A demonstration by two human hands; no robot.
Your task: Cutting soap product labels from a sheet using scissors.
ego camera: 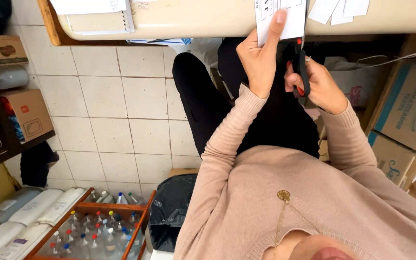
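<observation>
My left hand (260, 53) pinches a white printed paper sheet (281, 19) at the top of the view, thumb and fingers on its lower left part. My right hand (318, 83) grips black-handled scissors (301, 65), whose blades run up along the paper's right side. Both arms wear a beige-pink sweater. The hands are held in front of a cream-coloured table edge (208, 21), above my lap in black trousers (203, 101).
A notebook (99, 19) and loose paper slips (338, 9) lie on the table. Cardboard boxes (408, 106) stack at the right. On the tiled floor stand a wooden crate of small bottles (97, 231), a black bag (172, 212) and fabric rolls (34, 209).
</observation>
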